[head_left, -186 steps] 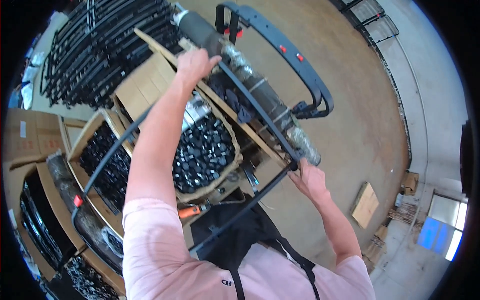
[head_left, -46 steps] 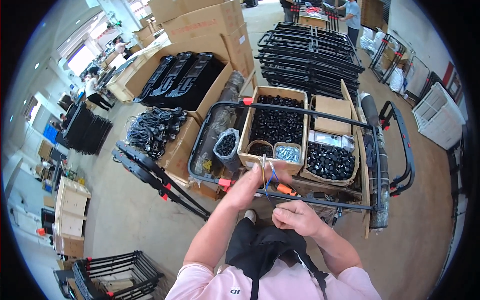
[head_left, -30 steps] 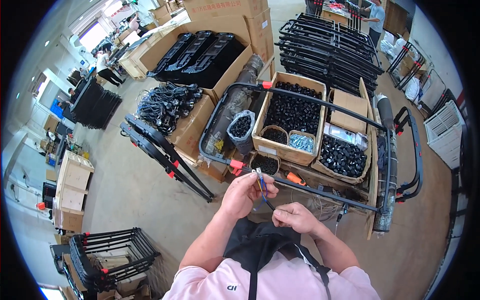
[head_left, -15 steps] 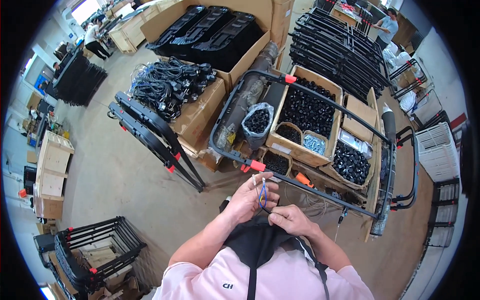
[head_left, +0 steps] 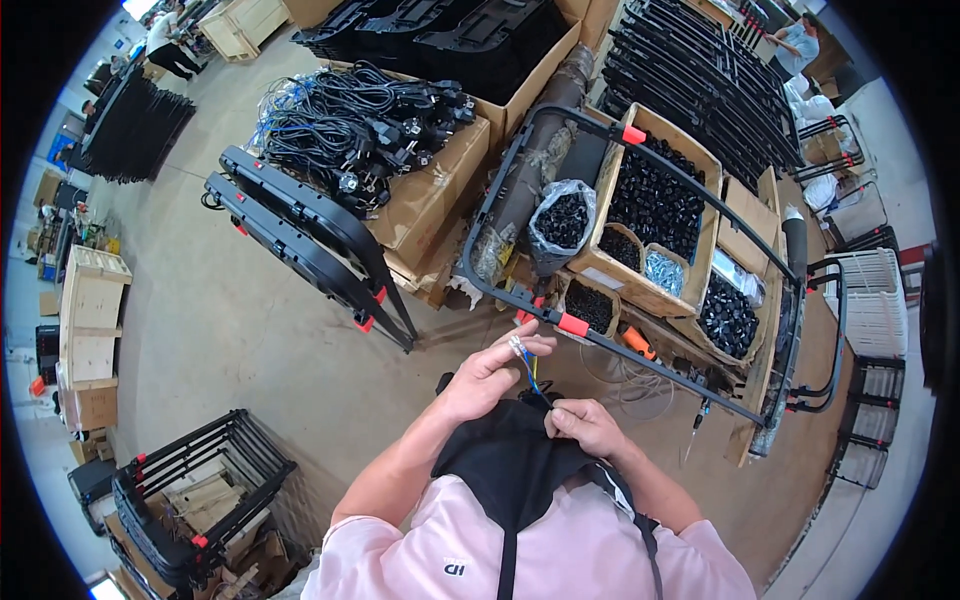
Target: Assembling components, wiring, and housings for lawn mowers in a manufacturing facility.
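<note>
Close in front of my chest, my left hand (head_left: 486,378) has its fingers reaching forward and to the right. The pale terminals (head_left: 517,346) of several thin wires are held among those fingers. From there the blue and yellow-green wires (head_left: 531,372) run down to my right hand (head_left: 588,428). Its thumb and fingers are closed on the black power cord's end, where the wires come out; most of the cord is hidden. Just beyond my left fingertips lies the black tube frame (head_left: 640,360) with a red clip (head_left: 573,324) on it.
A pile of black power cords (head_left: 370,120) lies on a cardboard box (head_left: 440,205). Black curved frame parts (head_left: 300,230) lean left of it. Beneath the tube frame are a wooden box (head_left: 640,287) of black caps, a bag (head_left: 560,225) of black parts and an orange tool (head_left: 638,343). People work farther off.
The view has shifted, so the bench things appear farther right. My left hand has turned slightly and the wire ends now lie closer together. My right hand still grips the cord.
</note>
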`<state>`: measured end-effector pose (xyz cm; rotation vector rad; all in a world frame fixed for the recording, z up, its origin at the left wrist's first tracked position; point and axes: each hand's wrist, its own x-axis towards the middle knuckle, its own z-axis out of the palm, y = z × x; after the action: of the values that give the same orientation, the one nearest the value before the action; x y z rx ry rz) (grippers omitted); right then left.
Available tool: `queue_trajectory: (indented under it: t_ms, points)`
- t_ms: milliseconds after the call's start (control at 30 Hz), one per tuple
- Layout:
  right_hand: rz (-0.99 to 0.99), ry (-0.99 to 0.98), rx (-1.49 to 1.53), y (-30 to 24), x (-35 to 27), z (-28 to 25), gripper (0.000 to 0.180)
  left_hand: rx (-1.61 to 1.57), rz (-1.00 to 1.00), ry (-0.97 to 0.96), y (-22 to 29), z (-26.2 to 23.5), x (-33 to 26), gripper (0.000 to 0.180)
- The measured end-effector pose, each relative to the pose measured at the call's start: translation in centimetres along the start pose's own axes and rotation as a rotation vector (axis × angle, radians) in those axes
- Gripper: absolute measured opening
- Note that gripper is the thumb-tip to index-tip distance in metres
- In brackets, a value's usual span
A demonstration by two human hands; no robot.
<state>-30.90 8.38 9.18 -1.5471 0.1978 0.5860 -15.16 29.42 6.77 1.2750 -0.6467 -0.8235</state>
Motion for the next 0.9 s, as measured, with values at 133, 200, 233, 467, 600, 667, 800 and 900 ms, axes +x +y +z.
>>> queue_trajectory:
  t_ms: [133,200,233,467,600,667,800,900]
  points:
    - [0.084,0.006,0.066,1.2,1.9,0.9,0.048,-0.269,-0.145,0.05,-1.1,-1.5,-0.3,0.034]
    - [0.078,0.013,0.041,1.8,2.9,1.5,0.048,-0.071,-0.172,0.076,-2.2,-1.8,-0.1,0.033]
    - [0.092,0.035,0.025,2.2,3.5,2.0,0.048,0.13,-0.192,0.108,-3.0,-1.9,0.0,0.034]
    - [0.181,0.168,-0.015,7.5,8.5,3.8,0.047,0.029,-0.306,0.294,-11.4,-3.0,1.9,0.029]
    - [0.17,0.255,0.014,8.3,10.8,4.2,0.045,-0.109,-0.322,0.347,-13.6,-4.0,3.1,0.029]
    - [0.117,0.286,0.083,8.4,11.6,4.2,0.044,-0.083,-0.322,0.311,-14.3,-5.0,3.4,0.029]
    - [0.108,0.285,0.056,9.0,12.5,4.0,0.044,-0.009,-0.304,0.215,-15.1,-6.7,3.8,0.03]
    - [0.13,0.276,0.102,8.3,12.7,4.0,0.044,-0.017,-0.3,0.193,-15.2,-7.1,4.3,0.03]
